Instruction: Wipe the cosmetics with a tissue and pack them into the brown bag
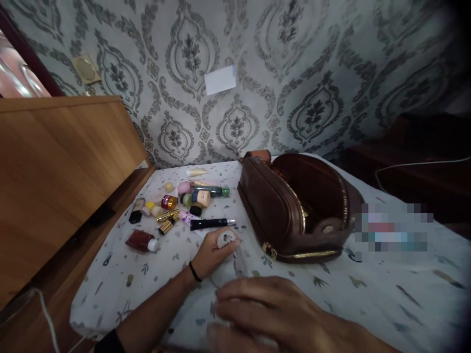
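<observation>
My left hand, with a black band at the wrist, is closed around a small white object whose kind I cannot make out. A pale, see-through strip seems to hang below that hand. In front, my right hand is slightly blurred, its fingers stretched out and apart with nothing visible in them. Just beyond the left hand lies a black tube with a silvery tip. Right of it stands a brown leather toiletry bag, unzipped, its flap raised and its inside dark.
Several cosmetics lie left of the bag, among them gold lipstick tubes, a jar with a red label, a green tube and a dark red bottle. A wooden cabinet borders the patterned bedsheet. Behind is a papered wall.
</observation>
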{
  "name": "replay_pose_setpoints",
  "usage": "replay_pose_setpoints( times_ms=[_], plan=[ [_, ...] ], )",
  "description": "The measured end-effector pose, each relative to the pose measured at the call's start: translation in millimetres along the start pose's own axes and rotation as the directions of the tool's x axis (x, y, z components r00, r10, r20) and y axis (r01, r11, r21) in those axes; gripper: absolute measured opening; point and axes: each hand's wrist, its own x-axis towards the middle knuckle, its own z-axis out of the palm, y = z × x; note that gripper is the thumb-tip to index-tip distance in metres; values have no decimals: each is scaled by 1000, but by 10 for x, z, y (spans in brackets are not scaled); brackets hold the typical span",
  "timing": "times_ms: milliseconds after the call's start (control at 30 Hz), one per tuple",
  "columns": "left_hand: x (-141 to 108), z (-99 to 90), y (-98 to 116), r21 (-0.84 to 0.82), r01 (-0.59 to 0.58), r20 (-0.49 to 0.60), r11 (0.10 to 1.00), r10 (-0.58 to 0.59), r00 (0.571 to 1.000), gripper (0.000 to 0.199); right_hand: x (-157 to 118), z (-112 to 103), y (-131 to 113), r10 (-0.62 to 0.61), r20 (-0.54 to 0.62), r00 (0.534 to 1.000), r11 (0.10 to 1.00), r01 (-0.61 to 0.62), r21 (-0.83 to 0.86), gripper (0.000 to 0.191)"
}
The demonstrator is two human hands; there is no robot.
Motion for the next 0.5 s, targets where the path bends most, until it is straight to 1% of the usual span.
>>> replay_pose_setpoints(
  times_ms=[67,133,167,233,300,333,400,467,500],
  plan=[
    [14,-21,21,78,-34,-87,996,41,995,38,48,9,80,-4,-23,1000,1000,3,-30,32],
    [24,-43,44,159,-55,-155,986,80,985,36,37,130,223,3,-13,1000,1000,-3,5,34],
    [28,-55,53,197,-62,-181,978,98,979,35,14,211,307,10,-29,1000,999,-9,37,33],
    [38,-87,62,272,-77,-214,959,138,967,32,-45,372,475,62,-62,996,994,-56,92,31],
    [58,-147,58,355,-91,-272,930,196,942,31,-95,496,620,130,-83,988,984,-118,131,29],
    [72,-196,53,390,-94,-311,916,227,923,32,-111,539,683,160,-87,983,979,-147,145,29],
    [110,-340,43,435,-85,-408,896,281,869,35,-125,593,797,204,-108,973,972,-188,141,29],
    [150,-547,34,456,-67,-511,887,322,797,35,-120,628,909,229,-141,963,973,-221,68,29],
    [168,-667,29,468,-57,-561,882,346,752,35,-113,647,968,239,-156,959,971,-240,10,30]
  ],
)
